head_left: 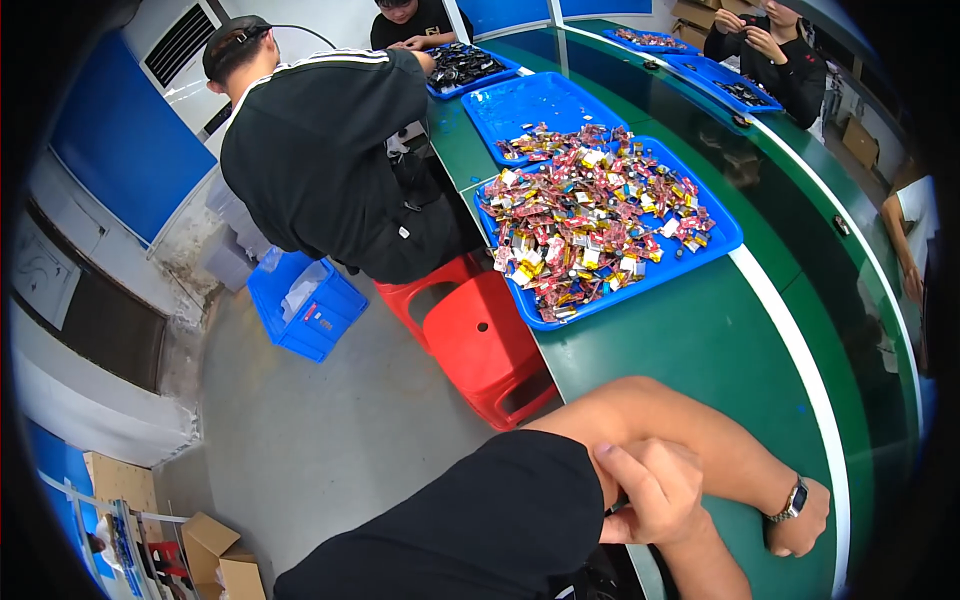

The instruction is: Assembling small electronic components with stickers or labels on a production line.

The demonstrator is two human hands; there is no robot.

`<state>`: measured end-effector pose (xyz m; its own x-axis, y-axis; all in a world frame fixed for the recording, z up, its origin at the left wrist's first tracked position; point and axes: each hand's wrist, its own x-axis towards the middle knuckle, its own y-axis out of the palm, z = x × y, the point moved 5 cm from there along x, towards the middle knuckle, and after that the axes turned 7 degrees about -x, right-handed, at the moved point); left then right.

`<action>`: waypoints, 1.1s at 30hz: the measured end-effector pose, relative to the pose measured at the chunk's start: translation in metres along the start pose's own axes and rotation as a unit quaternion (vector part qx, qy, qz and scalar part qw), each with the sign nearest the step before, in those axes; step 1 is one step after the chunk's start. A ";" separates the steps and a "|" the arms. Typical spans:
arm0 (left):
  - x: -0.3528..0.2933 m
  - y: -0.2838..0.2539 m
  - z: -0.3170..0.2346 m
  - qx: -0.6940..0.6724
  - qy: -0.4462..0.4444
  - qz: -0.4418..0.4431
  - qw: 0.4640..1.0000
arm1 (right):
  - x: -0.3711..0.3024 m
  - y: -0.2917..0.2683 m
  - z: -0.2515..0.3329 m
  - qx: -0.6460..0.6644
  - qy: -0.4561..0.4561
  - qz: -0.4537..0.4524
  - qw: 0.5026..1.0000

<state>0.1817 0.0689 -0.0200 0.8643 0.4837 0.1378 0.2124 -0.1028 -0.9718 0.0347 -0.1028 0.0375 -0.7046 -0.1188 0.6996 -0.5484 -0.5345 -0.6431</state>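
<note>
My left arm, in a short black sleeve [470,510], reaches across the near end of the green table. My left hand [800,522], with a metal-band watch [795,498] on its wrist, rests on the tabletop with its fingers curled in; nothing shows in it. Bent back to my left upper arm, my right hand [657,490] has its thumb and fingers closed at the sleeve's hem, seemingly pinching the cloth. Ahead of both hands lies a blue tray [715,235] heaped with small wrapped pieces [590,225] in pink, white and yellow; neither hand touches it.
Red plastic stools [480,335] stand against the table [650,350]. A person in black [330,150] sits at the left edge, with others farther off. More blue trays [530,100] line the table. A blue crate [310,310] and a cardboard box [220,555] occupy the floor.
</note>
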 end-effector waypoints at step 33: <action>-0.036 -0.001 0.010 -0.026 0.054 -0.133 0.989 | -0.001 0.018 -0.002 0.069 -0.066 -0.157 0.983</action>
<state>0.1464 0.0602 -0.0262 0.8173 0.4045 0.4104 0.4600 -0.0292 -0.8874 0.0247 -0.1109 0.0240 -0.4413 -0.0326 0.8968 -0.6568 -0.6692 -0.3475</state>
